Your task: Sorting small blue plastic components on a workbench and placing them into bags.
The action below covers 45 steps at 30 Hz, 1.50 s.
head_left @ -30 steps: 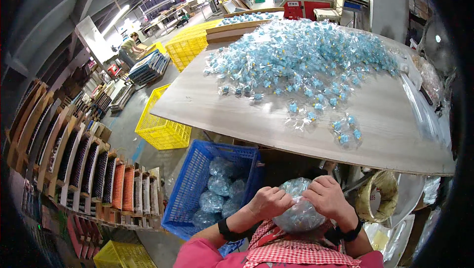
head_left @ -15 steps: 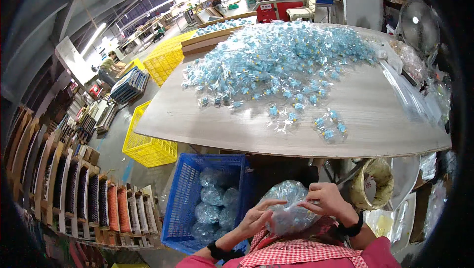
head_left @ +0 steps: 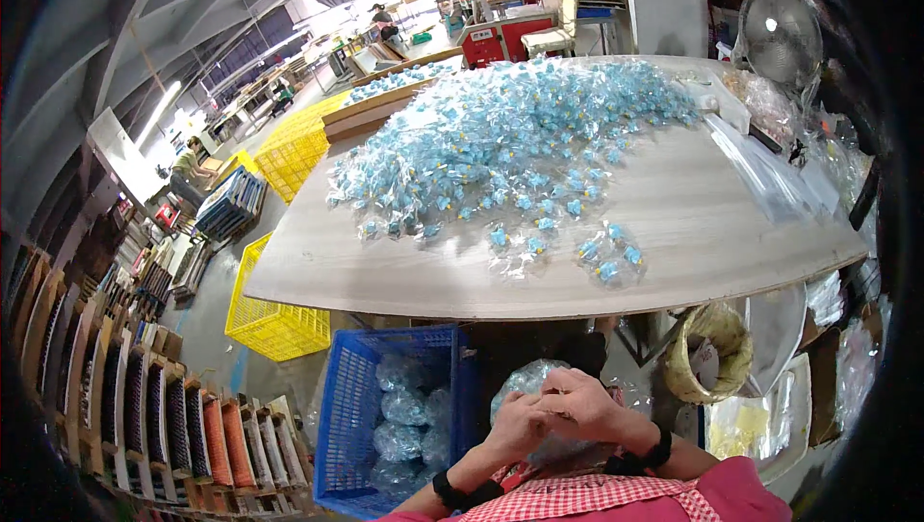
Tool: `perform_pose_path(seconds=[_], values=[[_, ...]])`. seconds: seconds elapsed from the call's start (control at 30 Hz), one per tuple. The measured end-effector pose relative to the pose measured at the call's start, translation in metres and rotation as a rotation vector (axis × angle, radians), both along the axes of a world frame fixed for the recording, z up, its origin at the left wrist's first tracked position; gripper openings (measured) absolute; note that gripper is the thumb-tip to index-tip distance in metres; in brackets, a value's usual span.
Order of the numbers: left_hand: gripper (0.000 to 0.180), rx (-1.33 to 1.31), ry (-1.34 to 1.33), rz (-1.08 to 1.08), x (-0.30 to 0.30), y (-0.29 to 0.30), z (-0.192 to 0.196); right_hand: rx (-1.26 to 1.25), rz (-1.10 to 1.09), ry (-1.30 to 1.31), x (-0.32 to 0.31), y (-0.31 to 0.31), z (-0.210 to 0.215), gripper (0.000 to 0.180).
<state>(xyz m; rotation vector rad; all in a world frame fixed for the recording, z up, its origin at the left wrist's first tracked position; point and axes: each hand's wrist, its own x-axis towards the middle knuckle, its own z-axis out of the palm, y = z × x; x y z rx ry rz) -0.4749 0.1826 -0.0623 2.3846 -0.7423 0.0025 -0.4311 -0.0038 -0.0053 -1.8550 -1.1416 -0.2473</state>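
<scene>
A clear, bluish, rounded plastic bag (head_left: 523, 384), bulging and partly covered from view, is held just beyond the surface's (head_left: 414, 277) near edge, on the person's side.

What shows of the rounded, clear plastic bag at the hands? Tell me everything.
The rounded, clear plastic bag looks full, shiny and crinkled, with pale blue showing through. The person's bare left hand and bare right hand meet over its middle, gripping it, so its mouth is hidden. It is in front of the red-and-white checked cloth apron, right of the blue perforated plastic crate; its underside is hidden.
</scene>
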Motion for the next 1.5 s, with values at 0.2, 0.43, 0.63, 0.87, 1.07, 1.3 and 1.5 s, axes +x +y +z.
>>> perform_pose_path(seconds=[0.2, 0.43, 0.63, 0.87, 1.07, 1.3, 1.5], values=[[0.01, -0.195, 0.23, -0.035, 0.0, 0.005, 0.018, -0.029, 0.109, 0.172, 0.011, -0.007, -0.005, 0.023], [0.015, -0.175, 0.222, -0.091, -0.004, 0.008, 0.04, -0.024, 0.049, 0.208, 0.002, -0.024, -0.025, 0.022], [0.016, -0.609, 0.586, 0.045, -0.011, 0.016, 0.026, -0.056, -0.001, 0.361, -0.008, -0.025, -0.005, 0.011], [0.007, -1.01, 0.62, 0.155, -0.017, 0.011, 0.008, -0.225, 0.039, 0.787, -0.017, -0.027, -0.009, 0.016], [0.008, -0.248, 0.028, 0.014, -0.015, 0.011, 0.047, 0.037, 0.078, 0.246, -0.012, -0.018, -0.016, 0.027], [0.009, 0.104, -0.399, -0.074, -0.003, 0.024, 0.028, 0.026, 0.127, 0.475, -0.008, -0.011, -0.023, 0.045], [0.013, -0.003, -0.722, -0.052, 0.009, 0.009, 0.031, 0.05, 0.062, 0.5, -0.001, 0.005, -0.006, 0.043]])
